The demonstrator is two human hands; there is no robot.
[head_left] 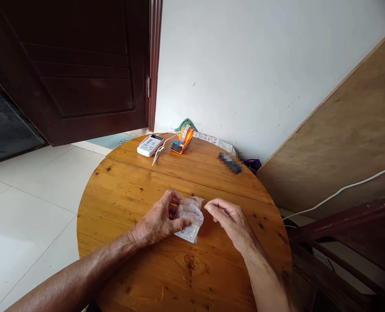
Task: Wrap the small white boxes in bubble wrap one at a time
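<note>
A small clear plastic packet (190,219) with a printed label lies near the middle of the round wooden table (114,208). My left hand (164,219) grips its left side, thumb on top and fingers curled behind the edge. Just right of the packet, apart from it, my right hand (228,219) hovers with thumb and fingertips pressed together. Whatever may be between those fingertips is too small to make out.
At the table's back are a white power bank (150,145) with a white cable and an orange tape dispenser (182,141). A dark blurred object (230,163) lies at back right. A wall and brown door (91,65) stand behind.
</note>
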